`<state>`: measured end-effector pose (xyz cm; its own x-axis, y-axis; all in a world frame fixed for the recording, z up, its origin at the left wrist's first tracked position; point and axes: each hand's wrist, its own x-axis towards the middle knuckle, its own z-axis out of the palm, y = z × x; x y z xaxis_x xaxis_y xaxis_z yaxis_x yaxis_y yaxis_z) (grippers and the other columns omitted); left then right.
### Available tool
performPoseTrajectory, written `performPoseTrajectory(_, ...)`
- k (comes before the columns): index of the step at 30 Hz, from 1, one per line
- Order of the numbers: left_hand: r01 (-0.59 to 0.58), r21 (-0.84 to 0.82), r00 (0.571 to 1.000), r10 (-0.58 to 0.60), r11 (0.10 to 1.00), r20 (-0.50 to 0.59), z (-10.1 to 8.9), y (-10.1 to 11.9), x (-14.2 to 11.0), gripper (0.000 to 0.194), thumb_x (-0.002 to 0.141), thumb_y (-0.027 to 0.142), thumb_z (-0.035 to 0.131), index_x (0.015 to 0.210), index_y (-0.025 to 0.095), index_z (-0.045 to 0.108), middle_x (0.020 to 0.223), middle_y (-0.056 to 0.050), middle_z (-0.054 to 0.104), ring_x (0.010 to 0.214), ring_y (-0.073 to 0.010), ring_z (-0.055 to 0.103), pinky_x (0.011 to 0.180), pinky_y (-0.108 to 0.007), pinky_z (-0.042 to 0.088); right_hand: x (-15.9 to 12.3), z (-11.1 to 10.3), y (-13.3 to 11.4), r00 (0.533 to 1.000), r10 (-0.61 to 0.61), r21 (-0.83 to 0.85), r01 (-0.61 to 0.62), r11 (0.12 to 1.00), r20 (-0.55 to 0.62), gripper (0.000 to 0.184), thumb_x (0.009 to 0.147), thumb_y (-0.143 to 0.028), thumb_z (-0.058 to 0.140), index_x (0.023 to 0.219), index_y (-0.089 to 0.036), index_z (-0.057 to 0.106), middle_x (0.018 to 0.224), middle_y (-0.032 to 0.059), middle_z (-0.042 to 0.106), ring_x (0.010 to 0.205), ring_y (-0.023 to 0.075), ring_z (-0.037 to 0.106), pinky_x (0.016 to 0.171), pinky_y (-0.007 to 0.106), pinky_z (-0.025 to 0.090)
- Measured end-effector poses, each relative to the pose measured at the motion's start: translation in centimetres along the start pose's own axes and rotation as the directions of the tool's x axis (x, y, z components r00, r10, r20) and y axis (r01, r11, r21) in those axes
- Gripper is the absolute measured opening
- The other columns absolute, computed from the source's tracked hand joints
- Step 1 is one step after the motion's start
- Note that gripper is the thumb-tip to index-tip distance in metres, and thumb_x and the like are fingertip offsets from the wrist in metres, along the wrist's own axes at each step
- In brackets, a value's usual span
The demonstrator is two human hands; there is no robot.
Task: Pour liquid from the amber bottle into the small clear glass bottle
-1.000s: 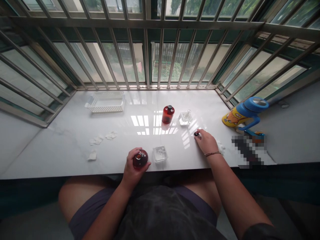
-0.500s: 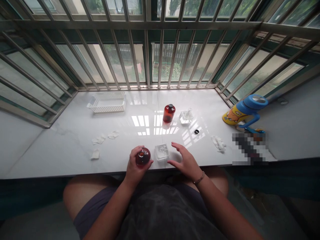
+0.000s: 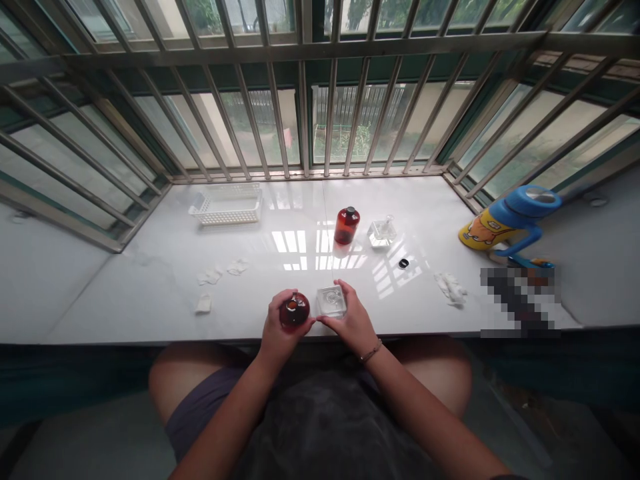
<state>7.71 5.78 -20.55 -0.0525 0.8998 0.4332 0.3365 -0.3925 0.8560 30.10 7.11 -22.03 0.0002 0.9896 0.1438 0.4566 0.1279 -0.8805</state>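
Wrapped around an uncapped, dark red-brown round bottle (image 3: 295, 312) is my left hand (image 3: 281, 328), near the counter's front edge. Just right of it stands a clear square glass bottle (image 3: 331, 302), its open neck facing up. My right hand (image 3: 354, 317) grips that glass bottle from the right side, thumb in front and fingers behind. The two thumbs nearly meet between the bottles. Farther back, a second red-brown bottle (image 3: 347, 225) with a black top stands beside another clear glass bottle (image 3: 381, 232). A small black ring-shaped cap (image 3: 403, 264) lies in front of them.
A white perforated basket (image 3: 226, 212) sits at the back left of the white counter (image 3: 150, 293). Crumpled tissues (image 3: 451, 289) lie at right, with more tissue pieces (image 3: 211, 275) at left. A blue and yellow flask (image 3: 507, 217) stands at right. Metal bars (image 3: 320, 53) close the window.
My right hand has moved left and closed around the clear glass bottle. The left hand still holds the red-brown bottle. The view has shifted slightly.
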Motion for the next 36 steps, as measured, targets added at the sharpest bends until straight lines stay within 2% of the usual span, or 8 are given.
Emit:
performPoseTrajectory(13, 0.023, -0.015, 0.999, -0.022, 1.0, 0.048, -0.4, -0.1, 0.1, 0.073, 0.085, 0.039, 0.093, 0.144, 0.028, 0.053, 0.145, -0.014, 0.065, 0.136, -0.0303, 0.066, 0.116, -0.053, 0.057, -0.2, 0.6, -0.1, 0.997, -0.071, -0.058, 0.07, 0.996, -0.026, 0.099, 0.08, -0.041, 0.091, 0.162, -0.023, 0.04, 0.157, 0.0164, 0.056, 0.147, 0.0355, 0.056, 0.126, 0.054, 0.047)
performPoseTrajectory(20, 0.053, -0.08, 0.979, -0.036, 0.995, 0.199, -1.4, -0.6, 1.4, 0.075, 0.085, 0.039, 0.093, 0.148, 0.031, 0.052, 0.154, -0.014, 0.061, 0.143, -0.0319, 0.062, 0.119, -0.055, 0.055, -0.5, 1.1, 0.1, 0.994, -0.09, -0.086, 0.085, 0.993, -0.056, 0.097, 0.083, -0.042, 0.086, 0.165, -0.024, 0.037, 0.162, 0.0152, 0.054, 0.149, 0.0374, 0.055, 0.125, 0.055, 0.049)
performPoseTrajectory(24, 0.033, -0.024, 0.98, -0.027, 0.999, 0.197, -2.2, -1.1, 2.2, 0.078, 0.079, 0.043, 0.097, 0.147, 0.033, 0.059, 0.145, -0.01, 0.064, 0.136, -0.0326, 0.065, 0.118, -0.054, 0.056, -0.7, 1.5, 0.1, 0.992, -0.095, -0.124, 0.084, 0.989, -0.081, 0.094, 0.085, -0.042, 0.082, 0.165, -0.024, 0.036, 0.162, 0.0156, 0.054, 0.15, 0.0402, 0.053, 0.123, 0.059, 0.05)
performPoseTrajectory(27, 0.126, -0.034, 0.969, -0.116, 0.991, 0.22, -2.4, -1.2, 2.4, 0.09, 0.076, 0.042, 0.1, 0.153, 0.033, 0.054, 0.145, -0.011, 0.065, 0.131, -0.0325, 0.069, 0.114, -0.053, 0.059, -0.7, 1.8, 0.2, 0.99, -0.113, -0.146, 0.1, 0.984, -0.082, 0.093, 0.086, -0.04, 0.081, 0.166, -0.024, 0.035, 0.162, 0.0159, 0.054, 0.15, 0.0405, 0.054, 0.122, 0.06, 0.051)
performPoseTrajectory(30, 0.238, -0.133, 0.94, -0.194, 0.962, 0.28, -2.5, -1.3, 2.5, 0.093, 0.075, 0.038, 0.1, 0.152, 0.031, 0.047, 0.149, -0.014, 0.064, 0.133, -0.0329, 0.07, 0.114, -0.055, 0.059, -0.6, 1.9, 0.3, 0.988, -0.131, -0.163, 0.115, 0.98, -0.088, 0.093, 0.086, -0.04, 0.08, 0.166, -0.024, 0.035, 0.16, 0.0158, 0.055, 0.149, 0.0405, 0.054, 0.122, 0.061, 0.051)
performPoseTrajectory(32, 0.253, -0.168, 0.931, -0.193, 0.953, 0.31, -2.6, -1.3, 2.6, 0.085, 0.079, 0.037, 0.098, 0.148, 0.03, 0.048, 0.152, -0.014, 0.063, 0.136, -0.033, 0.068, 0.117, -0.056, 0.057, -0.5, 2.0, 0.4, 0.986, -0.136, -0.173, 0.118, 0.978, -0.097, 0.093, 0.086, -0.04, 0.081, 0.166, -0.025, 0.035, 0.159, 0.0156, 0.056, 0.149, 0.0407, 0.054, 0.121, 0.061, 0.052)
performPoseTrajectory(34, 0.244, -0.123, 0.923, -0.192, 0.962, 0.332, -2.7, -1.3, 2.5, 0.08, 0.083, 0.038, 0.094, 0.149, 0.03, 0.05, 0.154, -0.015, 0.061, 0.138, -0.0336, 0.066, 0.119, -0.059, 0.054, -0.5, 2.1, 0.5, 0.983, -0.152, -0.183, 0.131, 0.974, -0.105, 0.093, 0.087, -0.042, 0.081, 0.166, -0.025, 0.036, 0.158, 0.0152, 0.057, 0.149, 0.0406, 0.054, 0.122, 0.062, 0.05)
performPoseTrajectory(36, 0.215, -0.056, 0.921, -0.184, 0.975, 0.343, -3.1, -1.2, 2.6, 0.089, 0.081, 0.039, 0.096, 0.156, 0.03, 0.048, 0.157, -0.017, 0.058, 0.142, -0.037, 0.062, 0.122, -0.062, 0.051, -0.5, 2.2, 0.5, 0.977, -0.184, -0.192, 0.161, 0.968, -0.111, 0.093, 0.088, -0.044, 0.082, 0.166, -0.025, 0.035, 0.159, 0.0152, 0.056, 0.149, 0.0398, 0.054, 0.126, 0.063, 0.046)
